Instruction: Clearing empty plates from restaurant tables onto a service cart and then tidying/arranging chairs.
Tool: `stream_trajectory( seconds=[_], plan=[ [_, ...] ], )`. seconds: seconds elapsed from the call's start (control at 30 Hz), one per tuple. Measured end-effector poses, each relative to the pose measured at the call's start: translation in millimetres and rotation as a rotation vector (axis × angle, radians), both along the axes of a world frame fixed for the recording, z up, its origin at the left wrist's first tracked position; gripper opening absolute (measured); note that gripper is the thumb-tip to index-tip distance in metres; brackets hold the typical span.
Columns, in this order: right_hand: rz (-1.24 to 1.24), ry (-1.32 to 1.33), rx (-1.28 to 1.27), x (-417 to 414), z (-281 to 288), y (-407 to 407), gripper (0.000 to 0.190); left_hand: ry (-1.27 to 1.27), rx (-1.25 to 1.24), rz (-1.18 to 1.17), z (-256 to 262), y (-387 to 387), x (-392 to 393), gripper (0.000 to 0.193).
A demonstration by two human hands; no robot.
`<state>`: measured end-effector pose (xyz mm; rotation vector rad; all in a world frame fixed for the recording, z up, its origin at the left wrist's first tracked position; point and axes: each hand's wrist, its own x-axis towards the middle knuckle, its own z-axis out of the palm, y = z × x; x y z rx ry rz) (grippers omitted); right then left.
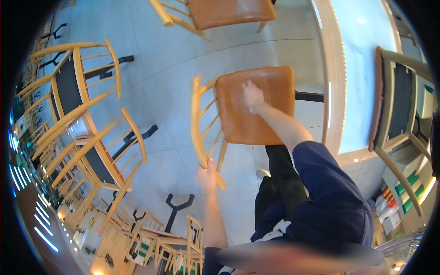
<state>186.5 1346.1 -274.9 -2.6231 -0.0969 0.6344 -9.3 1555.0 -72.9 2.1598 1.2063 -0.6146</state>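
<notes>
A wooden chair with a tan leather-like seat (237,127) stands upright on the floor in front of me. My left hand (207,177) grips one end of its wooden backrest (195,123), thumb laid along the rail. Over the middle of the seat is my right hand (253,96), its fingers curled and blurred by motion. It seems to touch the seat surface, but whether it holds anything cannot be made out. Something small and whitish shows at the right wrist.
A table with a pale marble-like top (359,79) stands at right, an upturned chair (400,96) on it. Another tan-seated chair (233,13) is beyond. Upturned chairs (99,165) rest on tables at left, with black table feet (137,137) extending over the tiled floor (165,113).
</notes>
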Motion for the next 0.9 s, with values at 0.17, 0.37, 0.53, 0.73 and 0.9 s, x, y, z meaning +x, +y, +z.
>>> stream_trajectory(
  seconds=[0.17,0.37,0.53,0.73,0.9],
  plan=[
    [-0.165,0.577,0.167,-112,28,-11,0.028,-0.004,-0.048,-0.284,14,5,2,0.046],
    [0.136,0.560,0.143,-240,47,-65,0.037,-0.232,-0.162,-0.278,2,3,-57,0.058],
    [0.095,0.560,0.020,-283,122,-138,0.036,-0.330,-0.057,-0.420,-41,25,-167,0.048],
    [-0.499,0.283,0.072,-368,156,-233,0.034,0.052,-0.760,0.154,-82,18,-329,0.037],
    [-0.774,0.226,0.143,-470,182,-285,0.037,0.161,-0.703,-0.277,-114,23,-320,0.041]
  ],
)
